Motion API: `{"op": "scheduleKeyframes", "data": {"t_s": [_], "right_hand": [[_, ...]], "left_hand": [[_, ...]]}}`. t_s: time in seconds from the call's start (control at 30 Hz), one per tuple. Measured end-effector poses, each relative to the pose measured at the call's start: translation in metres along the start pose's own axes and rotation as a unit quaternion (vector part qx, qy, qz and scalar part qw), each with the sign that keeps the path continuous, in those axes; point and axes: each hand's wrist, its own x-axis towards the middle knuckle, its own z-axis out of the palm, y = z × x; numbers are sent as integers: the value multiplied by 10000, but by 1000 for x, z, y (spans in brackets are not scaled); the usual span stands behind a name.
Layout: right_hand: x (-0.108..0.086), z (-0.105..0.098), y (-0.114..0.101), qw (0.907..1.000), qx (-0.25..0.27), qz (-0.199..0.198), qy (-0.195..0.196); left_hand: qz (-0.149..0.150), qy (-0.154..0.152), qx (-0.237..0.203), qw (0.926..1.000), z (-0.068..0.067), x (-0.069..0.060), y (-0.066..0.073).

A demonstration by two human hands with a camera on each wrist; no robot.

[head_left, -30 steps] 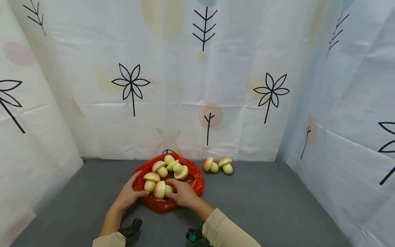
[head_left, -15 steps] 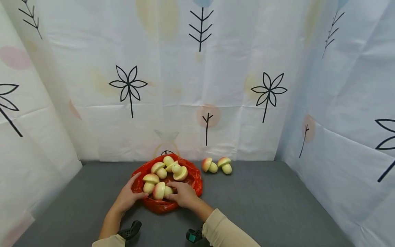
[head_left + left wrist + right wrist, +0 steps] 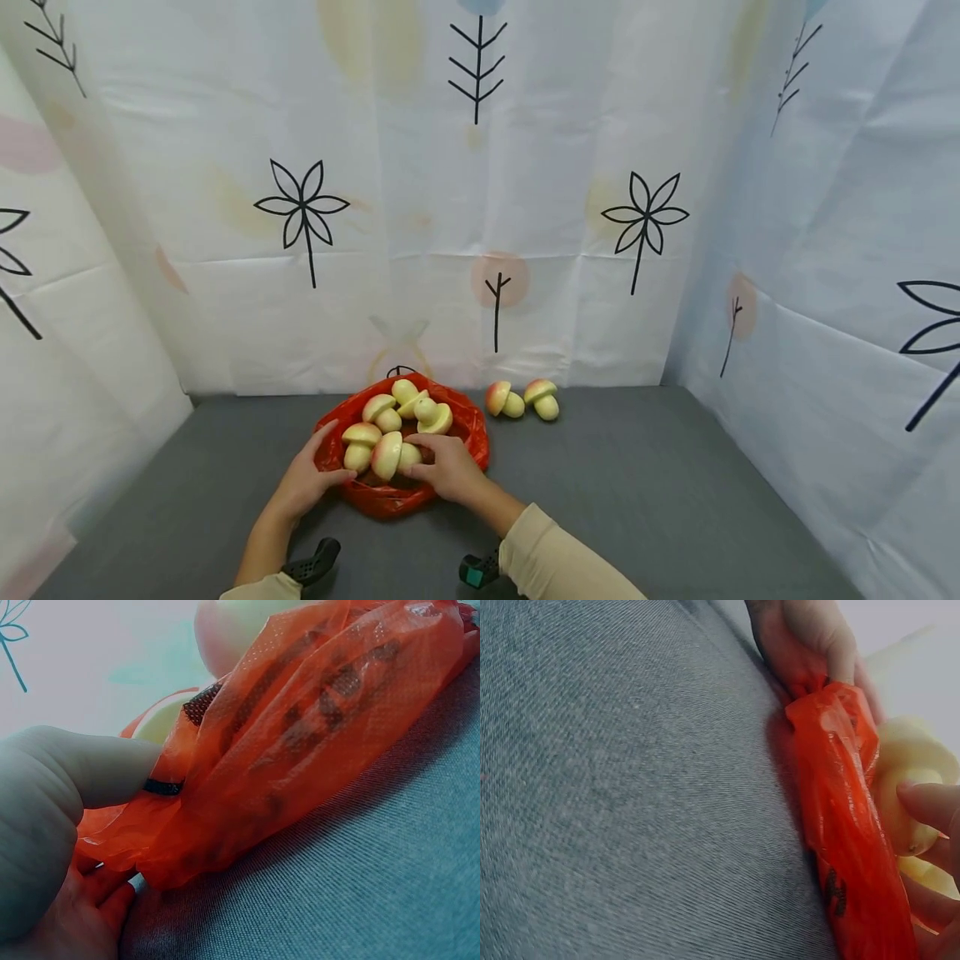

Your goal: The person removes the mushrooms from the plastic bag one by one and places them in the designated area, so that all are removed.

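White cloth (image 3: pixel 435 317) printed with line-drawn flowers hangs along the far side and down both left and right. In front of it spreads a grey table (image 3: pixel 637 483), and on that, left of the middle, sits a crinkled red bag (image 3: pixel 382 502), its mouth gaping upward. Beige sleeves (image 3: pixel 570 560) come in from the near edge. The person's left hand (image 3: pixel 306 481) has the bag's left rim pinched, thumb inside, fingers outside. The right hand (image 3: pixel 450 471) reaches over the opening, thumb and fingers pinching the stem of a toy mushroom (image 3: pixel 386 456), cap leftward; I can't tell whether it touches bottom. Four other mushrooms (image 3: pixel 361 447) lie in the bag, left and far of it. Two loose mushrooms (image 3: pixel 542 400) sit just beside each other, far right of the bag.
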Motion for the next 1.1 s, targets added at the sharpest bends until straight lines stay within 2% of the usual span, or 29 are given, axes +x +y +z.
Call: {"op": "scheduleKeyframes", "data": {"t_s": [0.37,0.67,0.87,1.1], "right_hand": [[-6,-21,3,9982,249,-232,488],[-16,-43,14,9908,739,-243,1109],[-23,-60,24,9868,881,-140,1349],[-36,-73,41,9804,1255,314,1484]], "left_hand": [[-93,6,69,9999,0,1,-2],[-157,-9,114,9998,0,0,0],[-205,-2,144,9997,1,-2,3],[-208,-2,155,9997,1,-1,2]]}}
